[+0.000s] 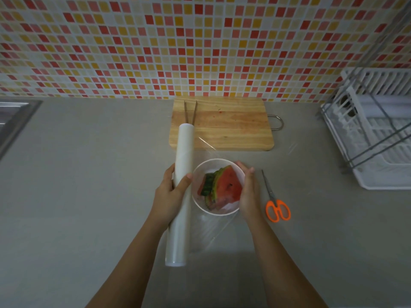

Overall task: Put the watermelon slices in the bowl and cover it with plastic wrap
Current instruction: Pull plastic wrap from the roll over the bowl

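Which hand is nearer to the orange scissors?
Right. The right hand cups the bowl on its right, just left of the scissors; the left hand grips the wrap roll left of the bowl.

cutting board (222, 123): smooth wood, I see
tabletop (89, 174): matt grey
plastic wrap (209, 232): clear glossy film
scissors (278, 210): orange plastic handles

Wooden cutting board (222, 123) flat at the back of the grey counter (89, 174), against the foot of a wall (178, 41) tiled in red, pink, yellow and cream. Wire handle loop (278, 122) at the board's right end. Brown chopsticks (190, 112) on the board's left part, spread apart toward the wall. Orange-handled scissors (274, 201) in front and right of the board, blades closed. White dish rack (378, 134) well right of the board. Steel sink (13, 121) edge far left of it.
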The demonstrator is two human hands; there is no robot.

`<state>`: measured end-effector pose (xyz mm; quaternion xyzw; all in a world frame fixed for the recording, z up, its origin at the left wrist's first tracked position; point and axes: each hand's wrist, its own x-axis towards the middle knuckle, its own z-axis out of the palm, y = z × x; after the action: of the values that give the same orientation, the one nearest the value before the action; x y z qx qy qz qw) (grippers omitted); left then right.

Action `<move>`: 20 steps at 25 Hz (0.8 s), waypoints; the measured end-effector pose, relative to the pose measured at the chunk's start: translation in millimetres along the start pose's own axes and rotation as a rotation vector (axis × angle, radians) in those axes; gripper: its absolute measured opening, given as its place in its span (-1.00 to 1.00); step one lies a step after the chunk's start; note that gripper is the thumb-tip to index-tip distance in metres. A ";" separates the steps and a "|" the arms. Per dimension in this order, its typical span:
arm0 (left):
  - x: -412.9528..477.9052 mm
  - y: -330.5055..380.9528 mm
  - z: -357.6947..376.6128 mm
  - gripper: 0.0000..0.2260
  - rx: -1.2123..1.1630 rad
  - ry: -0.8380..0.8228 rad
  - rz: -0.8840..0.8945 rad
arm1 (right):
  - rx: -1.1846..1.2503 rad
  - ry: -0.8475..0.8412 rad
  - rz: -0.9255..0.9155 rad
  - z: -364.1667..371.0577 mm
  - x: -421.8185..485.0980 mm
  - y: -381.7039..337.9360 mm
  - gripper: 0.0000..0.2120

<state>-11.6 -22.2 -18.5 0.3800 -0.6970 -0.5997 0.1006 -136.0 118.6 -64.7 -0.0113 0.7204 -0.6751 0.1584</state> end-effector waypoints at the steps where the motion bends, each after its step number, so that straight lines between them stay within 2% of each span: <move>1: 0.0 -0.3 0.1 -0.51 -0.007 -0.002 -0.006 | -0.013 0.007 0.033 0.0 1.4 -0.8 -0.49; 6: 6.8 3.5 -6.4 -0.57 -0.052 -0.089 -0.073 | -0.134 -0.012 0.120 -0.3 2.0 -2.0 -0.29; 8: 10.6 5.1 -6.0 -0.60 -0.077 -0.127 -0.092 | -0.167 0.023 0.099 -0.8 2.2 -3.3 -0.36; 11: 10.8 2.3 -3.3 -0.54 -0.023 -0.060 -0.196 | -0.192 0.111 0.072 -1.2 0.4 -5.4 -0.61; 13: 6.0 -0.3 -4.4 -0.57 -0.029 -0.021 -0.241 | -0.213 0.143 0.071 -1.9 0.8 -6.4 -0.71; 15: 2.9 -5.2 -6.8 -0.55 -0.029 -0.029 -0.243 | -0.226 0.139 0.095 -2.3 3.1 -5.3 -0.73; 17: 2.3 -11.9 -7.8 -0.53 -0.009 -0.057 -0.248 | -0.238 0.111 0.133 -2.7 5.7 -3.9 -0.65; 20: 0.2 -19.7 -5.1 -0.62 -0.021 -0.075 -0.268 | -0.248 0.108 0.140 -3.4 7.4 -0.3 -0.63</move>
<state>-0.6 -26.1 -35.2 0.4458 -0.6370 -0.6289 -0.0023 -143.9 120.1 -65.9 0.0559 0.8047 -0.5681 0.1634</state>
